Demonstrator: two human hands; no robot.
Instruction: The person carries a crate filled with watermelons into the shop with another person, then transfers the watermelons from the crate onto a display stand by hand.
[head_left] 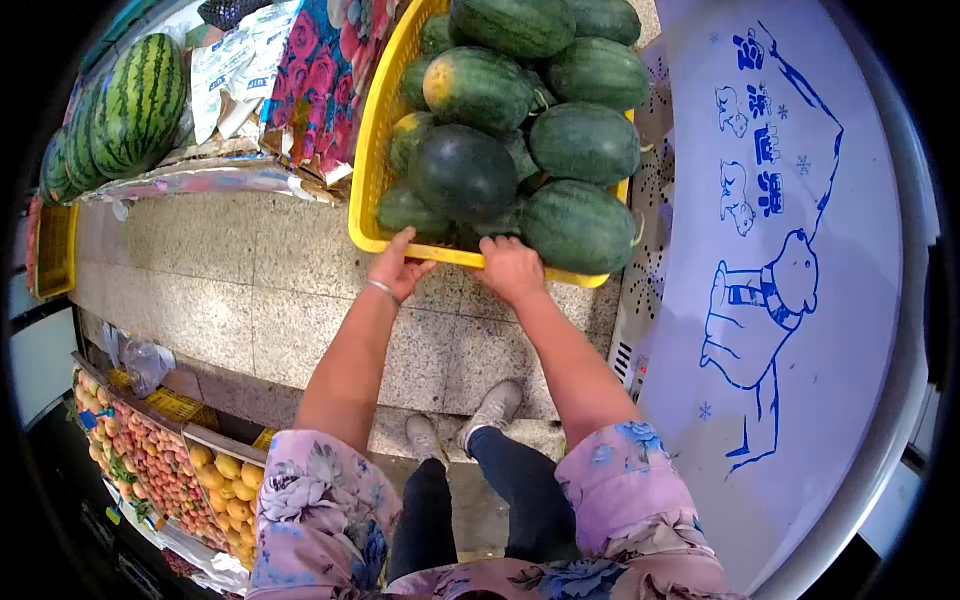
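A yellow plastic crate point(366, 180) heaped with dark green watermelons point(580, 228) is in front of me on the floor. My left hand point(397, 270) grips the near rim of the crate, left of its middle, with the thumb up over the edge. Further right on the same rim, my right hand point(511, 268) has its fingers curled over the edge. One nearly black watermelon point(462, 172) lies on top, just beyond my hands. The undersides of the crate and some fingertips are hidden.
A white freezer point(800, 400) with blue drawings stands close on my right. Striped watermelons point(138, 105) lie on a stand at upper left, beside a flowered cloth point(325, 85). Bins of orange fruit point(228, 490) and small reddish fruit point(160, 455) are at lower left. Speckled tiles point(300, 330) cover the floor.
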